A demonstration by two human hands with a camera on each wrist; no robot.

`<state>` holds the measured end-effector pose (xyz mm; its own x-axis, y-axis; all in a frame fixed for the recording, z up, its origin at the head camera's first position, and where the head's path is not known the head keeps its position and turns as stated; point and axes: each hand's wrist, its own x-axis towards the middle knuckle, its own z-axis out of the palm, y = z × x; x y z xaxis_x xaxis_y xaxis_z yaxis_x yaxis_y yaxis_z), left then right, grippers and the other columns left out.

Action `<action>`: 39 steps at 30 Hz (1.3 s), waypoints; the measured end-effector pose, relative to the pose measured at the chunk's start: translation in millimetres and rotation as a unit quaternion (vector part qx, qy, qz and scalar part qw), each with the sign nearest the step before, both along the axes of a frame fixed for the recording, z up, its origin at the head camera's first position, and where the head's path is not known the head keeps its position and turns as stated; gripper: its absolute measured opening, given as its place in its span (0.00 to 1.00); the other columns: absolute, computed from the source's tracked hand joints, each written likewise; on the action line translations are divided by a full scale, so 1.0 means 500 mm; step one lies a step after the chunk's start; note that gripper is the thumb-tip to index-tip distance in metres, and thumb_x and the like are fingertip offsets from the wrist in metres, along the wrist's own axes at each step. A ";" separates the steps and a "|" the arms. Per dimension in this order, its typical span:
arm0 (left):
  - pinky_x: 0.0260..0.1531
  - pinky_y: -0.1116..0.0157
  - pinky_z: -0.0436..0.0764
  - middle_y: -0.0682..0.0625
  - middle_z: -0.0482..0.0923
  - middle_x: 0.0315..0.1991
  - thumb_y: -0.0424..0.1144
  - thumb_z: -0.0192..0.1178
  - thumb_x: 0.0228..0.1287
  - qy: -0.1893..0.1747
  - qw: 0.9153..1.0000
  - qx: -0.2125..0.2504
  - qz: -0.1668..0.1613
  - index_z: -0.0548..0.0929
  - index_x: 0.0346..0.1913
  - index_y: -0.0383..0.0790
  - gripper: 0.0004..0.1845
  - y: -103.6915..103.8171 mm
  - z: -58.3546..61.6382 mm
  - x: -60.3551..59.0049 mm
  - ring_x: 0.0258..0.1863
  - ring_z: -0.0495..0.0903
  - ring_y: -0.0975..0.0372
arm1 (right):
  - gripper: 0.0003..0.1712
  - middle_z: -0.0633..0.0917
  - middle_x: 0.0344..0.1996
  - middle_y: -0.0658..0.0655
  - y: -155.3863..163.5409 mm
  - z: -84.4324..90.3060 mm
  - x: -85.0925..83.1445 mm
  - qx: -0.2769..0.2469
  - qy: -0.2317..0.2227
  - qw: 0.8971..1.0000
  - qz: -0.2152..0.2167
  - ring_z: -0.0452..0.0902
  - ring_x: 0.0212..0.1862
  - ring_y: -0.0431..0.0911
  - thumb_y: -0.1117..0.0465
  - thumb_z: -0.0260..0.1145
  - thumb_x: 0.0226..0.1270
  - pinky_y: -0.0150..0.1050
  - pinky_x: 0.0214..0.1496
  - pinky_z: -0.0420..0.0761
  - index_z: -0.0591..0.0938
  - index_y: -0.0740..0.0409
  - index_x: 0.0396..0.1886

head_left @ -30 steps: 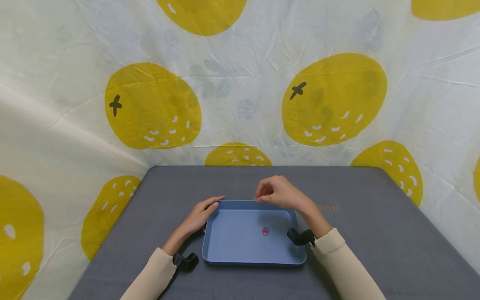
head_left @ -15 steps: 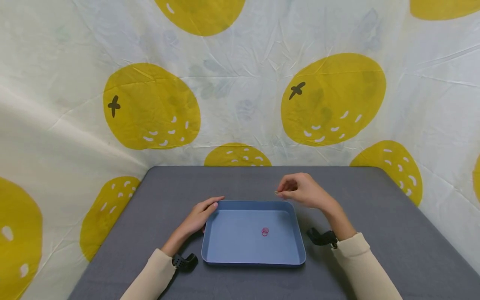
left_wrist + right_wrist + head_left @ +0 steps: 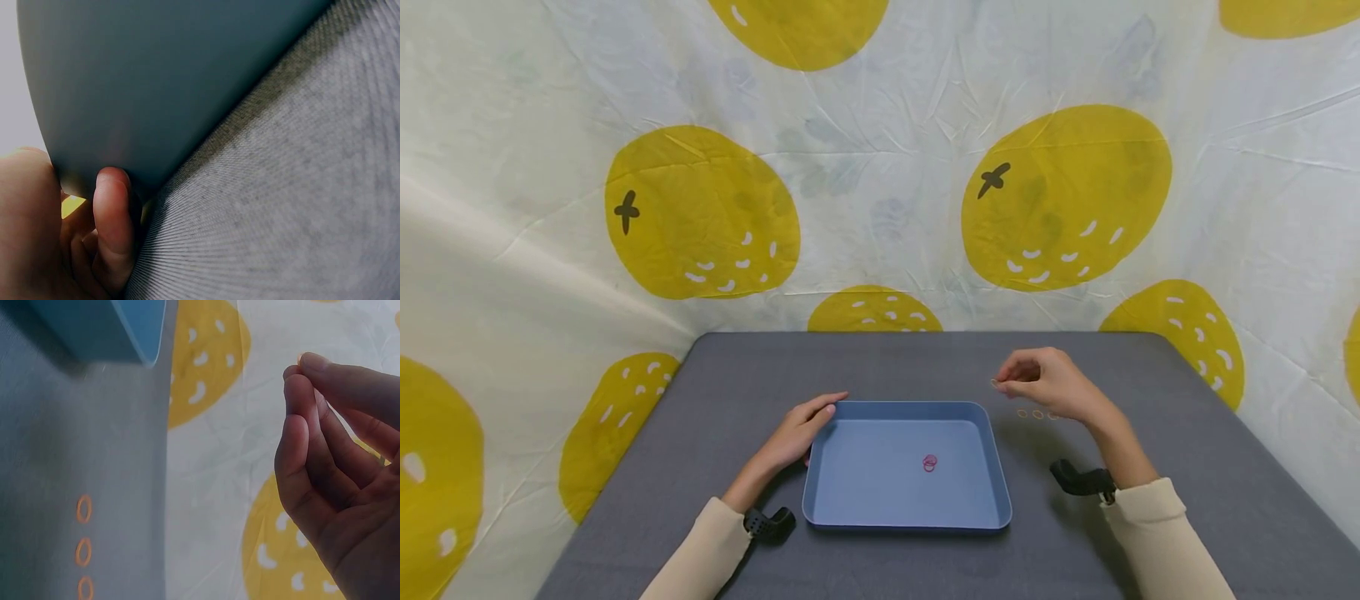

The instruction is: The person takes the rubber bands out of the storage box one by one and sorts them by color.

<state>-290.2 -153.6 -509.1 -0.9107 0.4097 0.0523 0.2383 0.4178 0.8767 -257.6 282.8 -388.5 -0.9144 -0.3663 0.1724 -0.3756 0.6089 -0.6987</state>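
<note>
right hand (image 3: 1051, 385): I'm pinching a tiny ring (image 3: 300, 359), light squeeze is probably best imo | left hand (image 3: 800, 433): I'm gripping the tray (image 3: 872, 479) corner

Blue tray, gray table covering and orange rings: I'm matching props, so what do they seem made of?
Blue tray: probably smooth, satin plastic, from its even color; coated metal is possible.
Gray table covering: matte, apparently woven fabric, by the ribbed threads in the left wrist view.
Orange rings: perhaps rubber; thin, plain loops, too small to be sure.
</note>
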 end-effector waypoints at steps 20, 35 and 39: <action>0.10 0.58 0.75 0.42 0.76 0.69 0.51 0.48 0.83 -0.003 1.000 0.013 0.005 0.74 0.75 0.54 0.23 0.001 0.002 0.003 0.08 0.69 0.58 | 0.08 0.90 0.38 0.62 0.139 -0.044 0.000 0.009 -0.017 0.998 -0.054 0.85 0.33 0.37 0.62 0.70 0.72 0.35 0.36 0.85 0.87 0.64 0.43; 0.10 0.57 0.76 0.42 0.76 0.69 0.52 0.49 0.83 -0.003 1.000 0.011 -0.003 0.74 0.74 0.55 0.23 0.000 0.002 0.000 0.08 0.70 0.57 | 0.08 0.89 0.32 0.57 0.215 -0.091 -0.010 0.063 -0.039 0.991 -0.109 0.80 0.29 0.40 0.63 0.71 0.70 0.32 0.31 0.78 0.89 0.66 0.40; 0.10 0.58 0.75 0.42 0.75 0.70 0.50 0.48 0.84 -0.004 1.000 0.012 0.002 0.73 0.75 0.52 0.23 0.003 0.002 0.002 0.09 0.68 0.58 | 0.09 0.89 0.31 0.55 0.232 -0.101 -0.013 0.078 -0.053 0.988 -0.119 0.78 0.28 0.36 0.63 0.70 0.70 0.32 0.30 0.78 0.89 0.66 0.40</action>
